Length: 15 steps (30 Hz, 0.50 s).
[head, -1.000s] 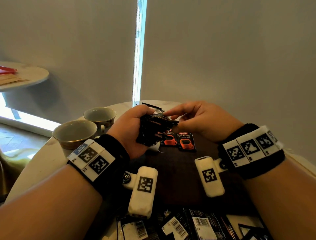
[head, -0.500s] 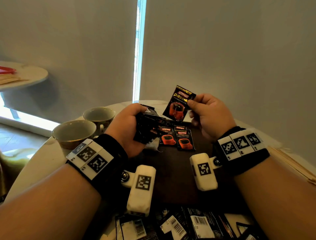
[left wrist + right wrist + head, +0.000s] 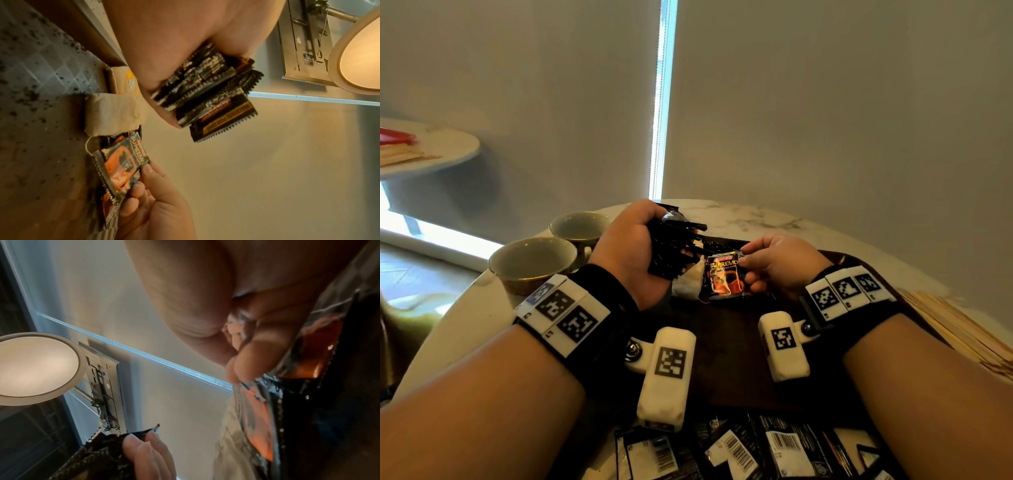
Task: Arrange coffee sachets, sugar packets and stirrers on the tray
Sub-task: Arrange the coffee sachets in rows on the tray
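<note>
My left hand point(image 3: 635, 253) grips a fanned stack of black coffee sachets point(image 3: 677, 247) above the far left corner of the dark brown tray point(image 3: 729, 363). The same stack point(image 3: 207, 91) shows in the left wrist view. My right hand point(image 3: 774, 265) pinches one black sachet with a red cup print point(image 3: 724, 275) by its right edge, low over the tray's far end. That sachet point(image 3: 121, 164) partly hides other sachets lying under it. Pale paper packets point(image 3: 112, 112) lie beside it on the tray. Wooden stirrers point(image 3: 962, 329) lie on the table at the right.
Two empty cups point(image 3: 534, 262) point(image 3: 580, 226) stand on the marble table point(image 3: 743, 214), left of the tray. Several sachets lie barcode-up point(image 3: 739, 448) at the near edge. A wall and window blind stand close behind. A second round table point(image 3: 424, 147) is at the far left.
My right hand pulled one sachet from the left hand's stack, lifted it upright, and has now lowered it face-up toward the tray's far end. The left hand stayed put.
</note>
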Tool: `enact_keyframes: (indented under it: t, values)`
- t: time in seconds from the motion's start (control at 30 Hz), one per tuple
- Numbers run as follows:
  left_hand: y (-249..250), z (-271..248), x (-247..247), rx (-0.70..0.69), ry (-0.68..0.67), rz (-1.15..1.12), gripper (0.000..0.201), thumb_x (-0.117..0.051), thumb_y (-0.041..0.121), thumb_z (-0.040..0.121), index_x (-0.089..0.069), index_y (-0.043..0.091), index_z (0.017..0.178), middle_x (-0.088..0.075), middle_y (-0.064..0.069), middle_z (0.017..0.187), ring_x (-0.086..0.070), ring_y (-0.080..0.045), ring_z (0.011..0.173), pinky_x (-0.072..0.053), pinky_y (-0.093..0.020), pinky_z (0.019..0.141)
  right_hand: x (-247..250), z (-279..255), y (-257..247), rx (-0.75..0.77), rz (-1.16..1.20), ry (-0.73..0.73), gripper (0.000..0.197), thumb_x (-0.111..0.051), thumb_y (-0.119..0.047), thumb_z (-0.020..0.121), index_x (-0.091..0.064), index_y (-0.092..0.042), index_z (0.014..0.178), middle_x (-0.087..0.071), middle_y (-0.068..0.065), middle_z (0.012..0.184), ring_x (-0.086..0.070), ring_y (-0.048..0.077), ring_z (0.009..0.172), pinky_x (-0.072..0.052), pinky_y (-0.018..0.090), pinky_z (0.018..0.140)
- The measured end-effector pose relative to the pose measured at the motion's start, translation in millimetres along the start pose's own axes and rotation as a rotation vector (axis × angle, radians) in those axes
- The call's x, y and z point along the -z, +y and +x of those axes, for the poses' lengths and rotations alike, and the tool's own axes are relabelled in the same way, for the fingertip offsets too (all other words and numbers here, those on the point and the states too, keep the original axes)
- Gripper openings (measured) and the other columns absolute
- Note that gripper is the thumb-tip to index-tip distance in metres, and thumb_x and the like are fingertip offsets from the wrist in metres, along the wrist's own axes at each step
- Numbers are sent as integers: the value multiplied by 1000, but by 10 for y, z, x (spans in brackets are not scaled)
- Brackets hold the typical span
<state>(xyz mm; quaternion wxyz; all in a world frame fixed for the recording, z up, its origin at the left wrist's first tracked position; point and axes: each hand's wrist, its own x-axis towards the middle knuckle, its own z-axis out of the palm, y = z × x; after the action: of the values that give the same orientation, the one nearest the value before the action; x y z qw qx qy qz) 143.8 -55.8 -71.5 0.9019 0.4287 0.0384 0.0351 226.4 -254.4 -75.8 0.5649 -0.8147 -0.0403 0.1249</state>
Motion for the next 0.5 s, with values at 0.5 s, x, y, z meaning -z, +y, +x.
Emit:
enact_keyframes:
  t: [0.5]
  values:
    - [11, -22, 9, 14, -18, 19, 19, -49, 22, 93, -53, 9, 106, -60, -10, 90, -63, -23, 70, -56, -35, 64, -36, -13, -10, -31, 69, -18, 21, -67, 5, 89, -62, 0, 109, -73, 19, 84, -72, 23, 63, -59, 29, 53]
